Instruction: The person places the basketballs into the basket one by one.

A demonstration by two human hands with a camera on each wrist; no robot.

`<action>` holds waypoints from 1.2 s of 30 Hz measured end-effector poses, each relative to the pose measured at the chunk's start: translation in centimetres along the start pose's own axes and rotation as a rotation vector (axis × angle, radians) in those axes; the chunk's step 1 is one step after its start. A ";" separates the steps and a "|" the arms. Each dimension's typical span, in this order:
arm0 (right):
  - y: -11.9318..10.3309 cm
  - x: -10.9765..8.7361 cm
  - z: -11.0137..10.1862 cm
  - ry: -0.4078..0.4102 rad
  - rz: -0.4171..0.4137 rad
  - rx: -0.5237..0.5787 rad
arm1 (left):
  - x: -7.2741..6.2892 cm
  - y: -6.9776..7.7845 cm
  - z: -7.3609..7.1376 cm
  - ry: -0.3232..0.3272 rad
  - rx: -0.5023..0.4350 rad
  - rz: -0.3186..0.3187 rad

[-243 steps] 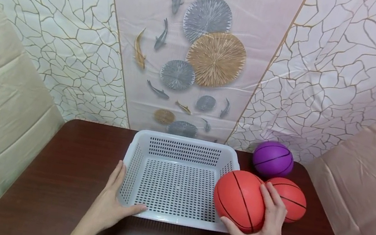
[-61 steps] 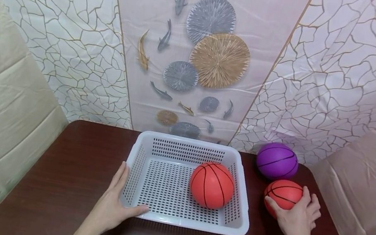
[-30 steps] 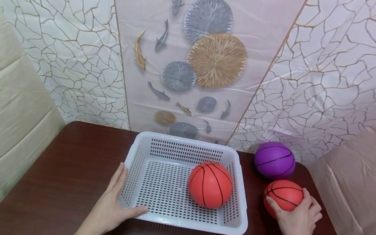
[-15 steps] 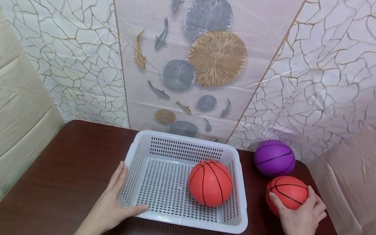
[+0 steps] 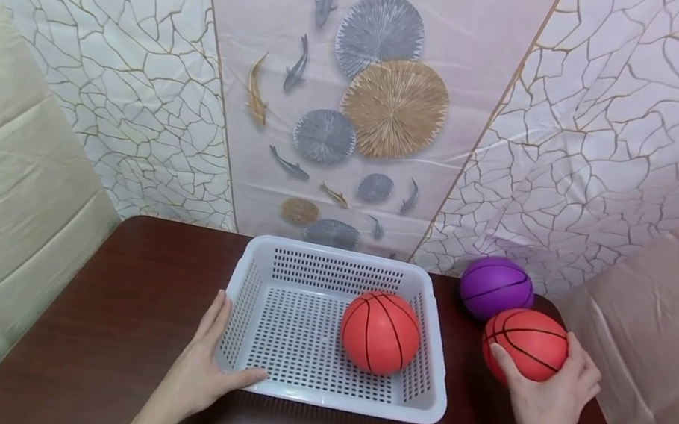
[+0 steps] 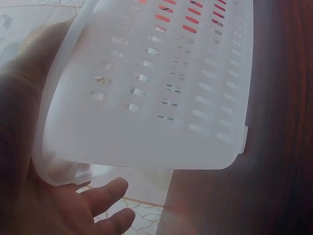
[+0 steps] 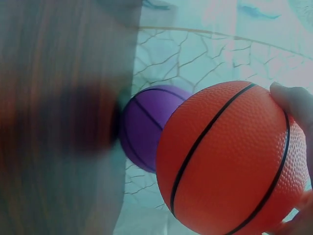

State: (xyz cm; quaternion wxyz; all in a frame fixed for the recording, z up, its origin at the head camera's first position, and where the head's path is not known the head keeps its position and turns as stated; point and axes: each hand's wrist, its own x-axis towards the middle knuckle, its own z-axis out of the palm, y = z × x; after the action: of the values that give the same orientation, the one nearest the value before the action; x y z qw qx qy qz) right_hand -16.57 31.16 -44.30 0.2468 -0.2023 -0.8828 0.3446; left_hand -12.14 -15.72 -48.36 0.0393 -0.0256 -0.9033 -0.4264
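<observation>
Red ball [image 5: 527,344], at right of frame, is clamped in the right hand [image 5: 550,407], apparently off the table [image 5: 102,322], though blur obscures the gap. The left hand [image 5: 200,373], fingers extended, touches the basket [image 5: 340,402] at centre. Lifting seems the present step; the next likely calls for a leftward carry. Counts: two red balls, the second ball [image 5: 380,334] inside the basket; one purple ball [image 5: 496,289]; one basket.

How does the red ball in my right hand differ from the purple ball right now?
Color: the held ball is red, the purple ball purple.
Support: the right hand grips the held ball clear of the table; the purple ball rests on it, not held.
Position: the held ball is nearer you, partly covering the purple ball.
Shared: both have black seam lines and are outside the basket.
</observation>
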 end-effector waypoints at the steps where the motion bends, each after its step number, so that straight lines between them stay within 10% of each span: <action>1: -0.1 -0.1 0.0 0.003 -0.002 0.009 | 0.0 0.0 0.0 -0.001 0.001 -0.001; 36: -7.0 -3.8 -1.3 0.044 -0.188 0.192 | -0.1 -0.2 0.2 0.014 -0.013 0.013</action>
State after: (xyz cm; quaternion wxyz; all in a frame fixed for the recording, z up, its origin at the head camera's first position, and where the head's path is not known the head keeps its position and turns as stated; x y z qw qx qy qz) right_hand -14.05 25.08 -39.65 0.3154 -0.1015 -0.8553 0.3983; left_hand -12.09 -15.75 -48.65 0.0481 -0.0289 -0.9000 -0.4322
